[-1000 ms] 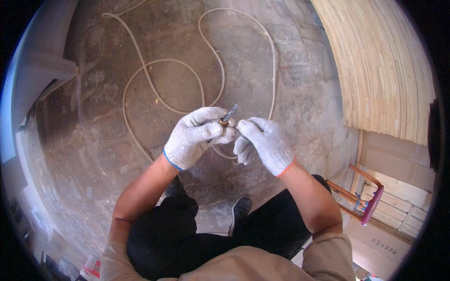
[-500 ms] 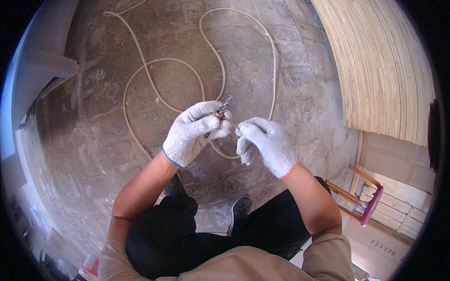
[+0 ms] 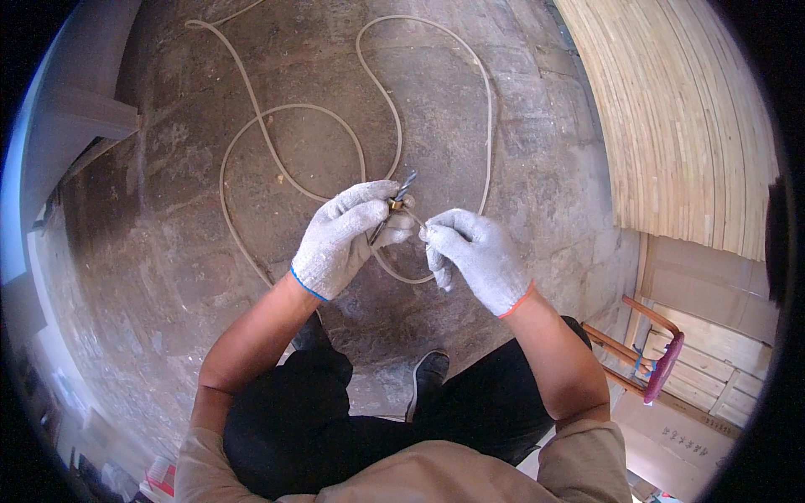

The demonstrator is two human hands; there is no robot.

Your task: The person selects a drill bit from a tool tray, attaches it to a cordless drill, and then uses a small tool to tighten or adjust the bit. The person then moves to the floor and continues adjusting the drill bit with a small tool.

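My left hand (image 3: 335, 239), in a white knit glove with a blue cuff edge, grips a drill bit (image 3: 407, 184) between thumb and fingers. The bit is tilted, its spiral tip pointing up and away to the right. Around its middle sits a brass-coloured collar (image 3: 395, 204). My right hand (image 3: 482, 256), gloved in white with an orange-red cuff edge, pinches a thin metal rod (image 3: 415, 220), perhaps a small key. The rod reaches left toward the collar; fingers hide whether its end sits in it.
A pale hose (image 3: 490, 109) lies in loops over the worn concrete floor (image 3: 293, 67). Stacked wooden strips (image 3: 679, 126) stand at the right. Below them are a copper-coloured frame with a dark red pad (image 3: 665, 369) and a cardboard box (image 3: 679, 436). White panels (image 3: 80, 109) stand at far left.
My left fingers have shifted slightly, so the collar and the bit's lower shank show more clearly. My right fingers have turned a little around the rod.
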